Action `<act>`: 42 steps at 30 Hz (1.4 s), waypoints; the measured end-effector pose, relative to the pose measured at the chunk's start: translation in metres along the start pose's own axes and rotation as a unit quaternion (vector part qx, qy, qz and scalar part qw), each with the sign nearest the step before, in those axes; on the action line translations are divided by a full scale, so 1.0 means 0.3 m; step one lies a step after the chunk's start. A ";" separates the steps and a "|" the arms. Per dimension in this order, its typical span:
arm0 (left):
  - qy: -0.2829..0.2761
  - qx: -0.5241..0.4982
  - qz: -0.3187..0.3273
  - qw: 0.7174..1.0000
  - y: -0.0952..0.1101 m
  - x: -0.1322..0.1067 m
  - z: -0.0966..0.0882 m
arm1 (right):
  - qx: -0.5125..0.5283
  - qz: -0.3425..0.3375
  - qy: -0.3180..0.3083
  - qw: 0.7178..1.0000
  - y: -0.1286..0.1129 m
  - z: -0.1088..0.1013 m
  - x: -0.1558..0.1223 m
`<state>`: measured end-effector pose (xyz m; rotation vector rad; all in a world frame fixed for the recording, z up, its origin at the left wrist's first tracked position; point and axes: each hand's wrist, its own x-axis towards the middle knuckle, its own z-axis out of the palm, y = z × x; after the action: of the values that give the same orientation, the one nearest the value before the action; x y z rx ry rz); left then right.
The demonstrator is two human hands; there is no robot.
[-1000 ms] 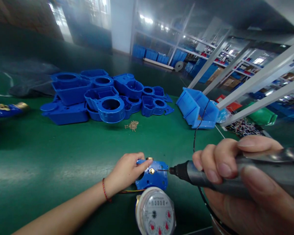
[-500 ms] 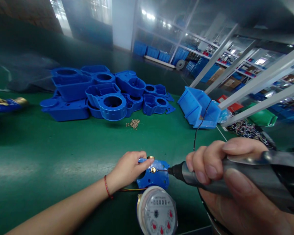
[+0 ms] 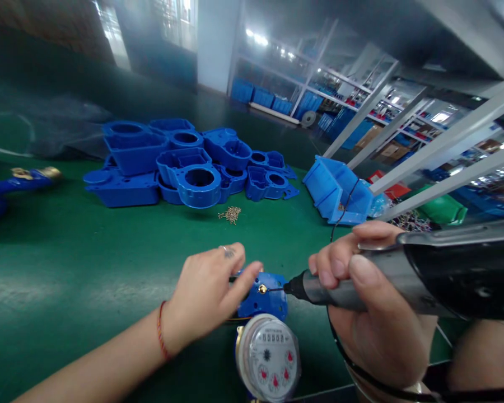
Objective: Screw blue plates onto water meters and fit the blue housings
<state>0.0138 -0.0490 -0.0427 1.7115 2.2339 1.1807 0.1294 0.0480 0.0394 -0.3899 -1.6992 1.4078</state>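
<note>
My right hand is wrapped round a grey and black electric screwdriver. Its thin bit reaches a small brass piece on a blue plastic plate. Over the plate's left side is my left hand, thumb apart from the forefinger; its other fingertips are hidden. It looks lifted off the plate. Just nearer to me stands a water meter with a white dial, red pointers and a brass and blue body. A thin wire lies between plate and meter.
Several blue plastic housings are piled at the back of the green table. A small heap of screws lies before them. A light blue bin stands at right, a black cord across it. Another blue meter body lies far left.
My left hand has come up and back from the plate, its thumb moving off the plate's edge. The screwdriver bit still meets the brass piece. The view has shifted slightly.
</note>
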 end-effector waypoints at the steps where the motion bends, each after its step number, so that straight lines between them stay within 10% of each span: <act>1: 0.035 0.001 0.087 0.996 0.045 -0.019 0.002 | -0.007 0.000 0.009 1.000 0.002 0.004 0.000; 4: 0.084 0.001 0.269 0.959 0.160 -0.077 0.064 | -0.017 0.002 0.024 1.000 0.006 0.012 0.001; 7: 0.029 0.009 0.319 0.947 0.204 -0.108 0.142 | -0.016 0.002 0.035 0.999 0.009 0.018 0.001; 42: -0.012 -0.025 0.279 0.960 0.204 -0.108 0.161 | -0.016 0.010 0.010 1.000 0.009 0.030 -0.027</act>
<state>0.0979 -0.0471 -0.0506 2.4068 1.7280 1.2768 0.1264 0.0373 0.0337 -0.4382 -1.7075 1.3884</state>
